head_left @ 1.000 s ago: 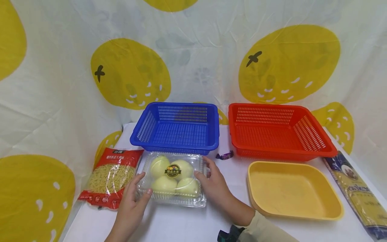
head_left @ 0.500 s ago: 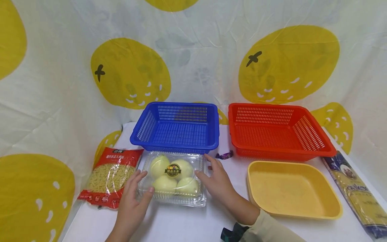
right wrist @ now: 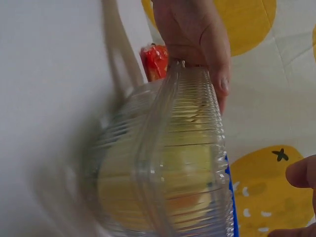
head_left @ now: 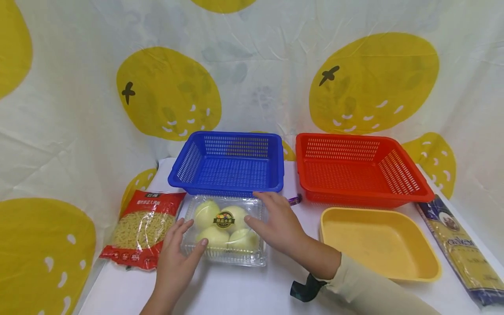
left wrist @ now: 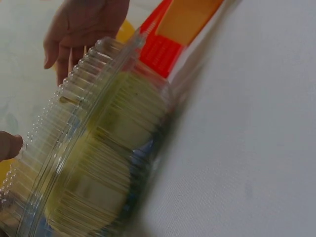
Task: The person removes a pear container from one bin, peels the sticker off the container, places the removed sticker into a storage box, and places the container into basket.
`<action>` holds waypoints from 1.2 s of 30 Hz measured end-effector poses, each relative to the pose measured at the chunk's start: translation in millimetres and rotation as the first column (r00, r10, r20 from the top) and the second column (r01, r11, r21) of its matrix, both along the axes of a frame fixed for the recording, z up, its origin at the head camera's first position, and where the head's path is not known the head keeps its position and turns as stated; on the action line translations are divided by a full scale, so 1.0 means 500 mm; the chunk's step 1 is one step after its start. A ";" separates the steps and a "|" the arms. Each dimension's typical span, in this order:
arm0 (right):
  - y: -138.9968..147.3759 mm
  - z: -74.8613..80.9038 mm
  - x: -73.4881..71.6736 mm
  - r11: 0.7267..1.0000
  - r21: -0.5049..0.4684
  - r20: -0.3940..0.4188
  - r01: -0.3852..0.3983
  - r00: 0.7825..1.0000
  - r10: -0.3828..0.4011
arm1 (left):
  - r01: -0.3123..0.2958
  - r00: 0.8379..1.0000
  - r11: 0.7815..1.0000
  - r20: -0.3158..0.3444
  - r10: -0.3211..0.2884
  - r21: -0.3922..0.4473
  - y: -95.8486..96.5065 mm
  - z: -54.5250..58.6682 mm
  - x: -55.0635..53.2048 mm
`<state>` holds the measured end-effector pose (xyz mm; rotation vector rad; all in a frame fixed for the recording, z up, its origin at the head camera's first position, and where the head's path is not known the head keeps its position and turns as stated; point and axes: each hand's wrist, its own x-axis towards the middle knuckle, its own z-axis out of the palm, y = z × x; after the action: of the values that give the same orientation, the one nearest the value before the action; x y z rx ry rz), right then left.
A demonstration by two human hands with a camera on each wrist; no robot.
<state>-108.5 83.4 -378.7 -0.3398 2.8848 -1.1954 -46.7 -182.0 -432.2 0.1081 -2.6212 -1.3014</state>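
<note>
A clear plastic fruit box [head_left: 257, 258] with a dark label holds several pale yellow-green round fruits [head_left: 214, 236], its lid down. It stands on the white table in front of the blue basket. My left hand [head_left: 175, 262] is at the box's left side, fingers nearly straight and spread, thumb over the front left corner. My right hand [head_left: 281, 225] hovers by the right side, its thumb and fingers apart over the lid's edge. In the right wrist view a gap shows between the right fingertips [right wrist: 298, 173] and the box. Whether the left fingers touch the box, I cannot tell.
Behind stand a blue basket [head_left: 232, 191] and a red basket [head_left: 366, 199]. A yellow tub [head_left: 378, 245] is at the right, with a long pasta packet [head_left: 458, 249] beyond it. A red pasta bag [head_left: 143, 227] lies left. A purple-wrapped candy [head_left: 294, 200] is partly behind my right hand.
My right hand has come off the box's right side and shifted left over the lid's edge, partly covering the candy. My left thumb has moved slightly up and right. The box stays put.
</note>
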 end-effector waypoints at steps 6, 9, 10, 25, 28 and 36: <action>-0.017 0.024 -0.012 0.981 0.129 -0.054 -0.146 0.987 0.154 | -0.025 0.995 1.000 0.092 0.025 0.005 0.003 0.010 -0.001; -0.028 0.034 -0.023 0.957 0.186 -0.056 -0.223 0.970 0.236 | -0.028 0.993 1.000 0.111 0.027 0.011 0.003 0.012 -0.005; -0.032 0.037 -0.026 0.948 0.206 -0.048 -0.244 0.965 0.259 | -0.027 0.994 1.000 0.110 0.025 0.014 0.004 0.013 -0.005; -0.098 0.077 -0.078 0.820 0.428 0.162 -0.381 0.924 0.345 | -0.043 0.984 0.996 0.176 0.030 0.072 0.005 0.019 -0.005; -0.109 0.077 -0.085 0.800 0.451 0.158 -0.395 0.918 0.365 | -0.050 0.983 0.995 0.181 0.035 0.082 0.005 0.020 -0.007; -0.127 0.075 -0.093 0.790 0.455 0.144 -0.411 0.909 0.390 | -0.053 0.984 0.993 0.173 0.033 0.108 0.006 0.018 -0.008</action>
<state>-154.9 20.0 -341.1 -0.8400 2.7330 -0.3990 -50.6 -178.9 -423.0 0.3058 -2.6668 -1.4855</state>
